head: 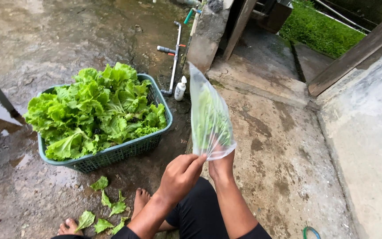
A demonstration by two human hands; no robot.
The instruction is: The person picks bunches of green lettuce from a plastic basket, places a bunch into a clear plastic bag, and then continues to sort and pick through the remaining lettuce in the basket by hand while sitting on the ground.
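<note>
Clear plastic bag (209, 117) of lettuce: light, limp, slippery, easily crushed. Left hand (180, 175) pinching its bottom edge, right hand (221, 166) closed round same end, right of the basket (111, 155). Best held there.

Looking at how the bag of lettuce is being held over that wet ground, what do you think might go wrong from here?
1. Both hands, left hand and right hand, pinch only the lower end of the clear plastic bag, so it might slip or spill its greens.
2. The wet concrete floor could soil anything dropped, like the loose leaves by the bare feet.
3. The heaped green basket may shed more lettuce.
</note>
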